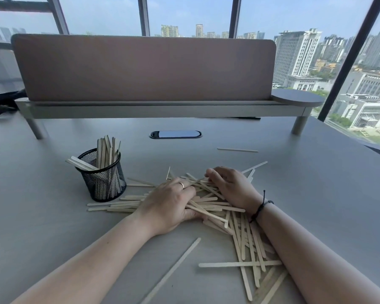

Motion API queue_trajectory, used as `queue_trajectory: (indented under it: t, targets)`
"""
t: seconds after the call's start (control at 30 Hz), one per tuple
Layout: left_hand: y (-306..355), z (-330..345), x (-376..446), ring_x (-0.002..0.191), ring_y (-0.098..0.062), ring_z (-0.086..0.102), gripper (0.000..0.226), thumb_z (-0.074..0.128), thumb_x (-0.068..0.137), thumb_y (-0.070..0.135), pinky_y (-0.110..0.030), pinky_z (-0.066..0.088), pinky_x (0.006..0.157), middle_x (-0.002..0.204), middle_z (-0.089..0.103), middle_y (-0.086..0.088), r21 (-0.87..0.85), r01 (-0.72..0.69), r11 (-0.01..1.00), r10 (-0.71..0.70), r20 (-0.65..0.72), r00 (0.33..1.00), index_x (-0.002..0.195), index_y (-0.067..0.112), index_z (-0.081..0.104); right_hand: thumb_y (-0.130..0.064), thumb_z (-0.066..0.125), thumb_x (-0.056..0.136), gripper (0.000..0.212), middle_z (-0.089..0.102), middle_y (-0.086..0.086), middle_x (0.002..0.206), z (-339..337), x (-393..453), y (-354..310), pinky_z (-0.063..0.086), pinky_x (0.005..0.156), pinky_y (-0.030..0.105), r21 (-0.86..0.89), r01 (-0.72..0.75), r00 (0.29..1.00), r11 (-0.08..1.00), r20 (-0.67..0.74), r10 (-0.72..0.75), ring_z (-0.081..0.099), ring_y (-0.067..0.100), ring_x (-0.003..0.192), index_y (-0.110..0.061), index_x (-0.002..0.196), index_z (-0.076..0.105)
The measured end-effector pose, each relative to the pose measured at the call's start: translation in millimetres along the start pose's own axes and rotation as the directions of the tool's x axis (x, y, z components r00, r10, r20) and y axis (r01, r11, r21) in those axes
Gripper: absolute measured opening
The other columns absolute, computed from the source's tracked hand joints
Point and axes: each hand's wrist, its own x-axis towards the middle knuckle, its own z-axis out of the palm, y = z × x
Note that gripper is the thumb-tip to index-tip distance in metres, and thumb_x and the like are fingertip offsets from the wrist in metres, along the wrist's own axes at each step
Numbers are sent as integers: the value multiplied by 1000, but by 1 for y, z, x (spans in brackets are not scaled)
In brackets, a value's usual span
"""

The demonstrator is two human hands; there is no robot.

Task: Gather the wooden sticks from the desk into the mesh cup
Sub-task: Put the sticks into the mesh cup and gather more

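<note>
A pile of pale wooden sticks [215, 207] lies scattered on the grey desk [53, 216] in front of me. My left hand [169, 205] rests palm down on the pile's left part, its fingers curled around several sticks. My right hand [230, 187] presses on the pile's far right side, fingers bent over sticks. A black mesh cup [103, 178] stands to the left of the pile, holding several sticks upright and a few leaning over its rim. More sticks [250, 260] spread toward me under my right forearm.
One stick [237, 150] lies alone farther back on the right, another [173, 268] near the front. A padded divider on a raised shelf [145, 69] crosses the back. A cable port [175, 134] sits in the desk. A black item [2, 102] lies at far left.
</note>
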Motion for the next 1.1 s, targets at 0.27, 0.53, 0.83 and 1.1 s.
queue_trajectory:
  t: [0.27,0.53,0.83,1.1]
  targets:
    - [0,0,1,62,-29,54,35,76,87,37,-36,40,60,72,54,-3,94,14,996,-7,-79,997,73,14,53,-56,33,101,46,72,-9,88,-2,0,-3,49,86,32,80,-61,998,995,10,60,66,15,90,-30,87,69]
    - [-1,-6,-1,50,-29,53,31,83,76,19,-30,34,48,61,55,-4,-13,72,997,-73,-205,976,74,12,53,-61,30,99,55,73,-10,88,-3,-3,-2,49,84,30,117,-77,997,990,32,74,67,11,90,-25,95,72]
    - [20,-29,9,50,-6,28,50,73,79,57,-35,32,45,52,31,11,-645,135,752,-379,-255,890,64,36,31,-53,39,101,48,71,-3,81,-3,-2,-3,50,77,34,14,-39,999,999,11,39,64,16,82,-16,86,67]
    - [29,-36,14,39,-17,31,66,56,95,52,-28,31,47,44,27,-4,-900,173,400,-621,-127,774,51,12,29,-51,50,97,31,70,-7,80,-2,-3,-3,50,77,31,3,-41,999,999,-2,41,64,15,81,-28,83,66]
